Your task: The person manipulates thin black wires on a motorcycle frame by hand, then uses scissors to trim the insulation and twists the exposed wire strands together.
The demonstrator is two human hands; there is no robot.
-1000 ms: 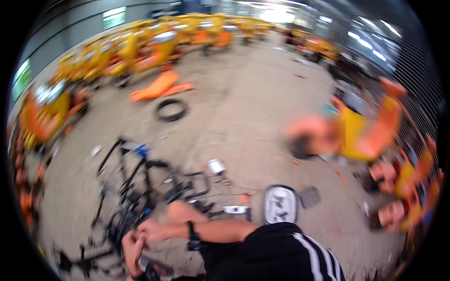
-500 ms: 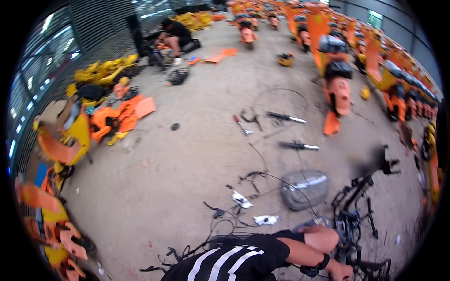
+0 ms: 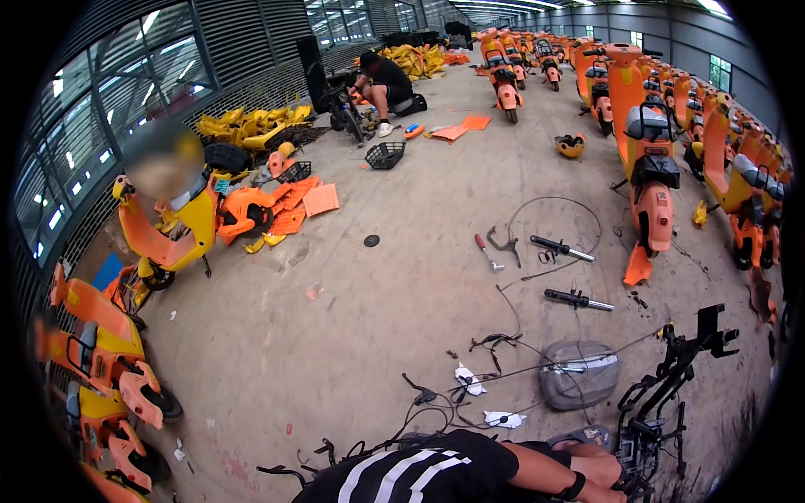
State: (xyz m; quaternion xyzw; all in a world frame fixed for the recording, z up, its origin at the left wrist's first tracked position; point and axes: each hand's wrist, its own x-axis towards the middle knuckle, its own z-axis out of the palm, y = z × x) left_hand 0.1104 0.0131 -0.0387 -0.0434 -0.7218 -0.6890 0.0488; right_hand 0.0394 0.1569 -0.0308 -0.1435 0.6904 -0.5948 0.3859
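Observation:
My left arm, in a black sleeve with white stripes and a dark band at the wrist, stretches to the right along the lower edge. My left hand (image 3: 605, 495) is mostly cut off there, beside the black scooter frame (image 3: 650, 419); its fingers cannot be made out. My right hand is out of the picture. A bent knee and a grey shoe (image 3: 591, 434) show by the frame. Left of the frame lies a grey padded scooter seat (image 3: 579, 387), crossed by black cables. Dark wiring (image 3: 423, 394) and two white packets (image 3: 506, 418) lie farther left.
Beyond the seat lie two black-and-silver fork legs (image 3: 579, 298) and a red-handled tool (image 3: 488, 251). Orange-and-yellow scooters (image 3: 652, 168) line the right; others (image 3: 172, 226) stand left. A co-worker (image 3: 390, 88) sits far back, near a black basket (image 3: 385, 155) and orange panels (image 3: 289, 210).
The view has swung left and upward, so the floor items sit farther right and lower. My left hand has slipped toward the lower edge and shows less than before.

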